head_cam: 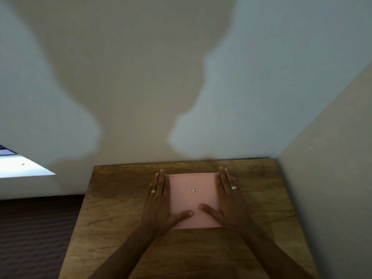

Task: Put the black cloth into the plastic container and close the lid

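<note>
A square plastic container with a flat pink lid lies on the wooden table, near its far edge. The lid sits flat on top and bears a small red-framed label in its middle. My left hand lies along the container's left side, fingers stretched out and thumb resting on the lid. My right hand mirrors it on the right side, thumb also on the lid. Each hand wears a ring. The black cloth is not in sight.
The table stands in a corner: a pale wall runs behind it and another wall flanks its right edge. A white surface shows at the far left, with dark ribbed material below it.
</note>
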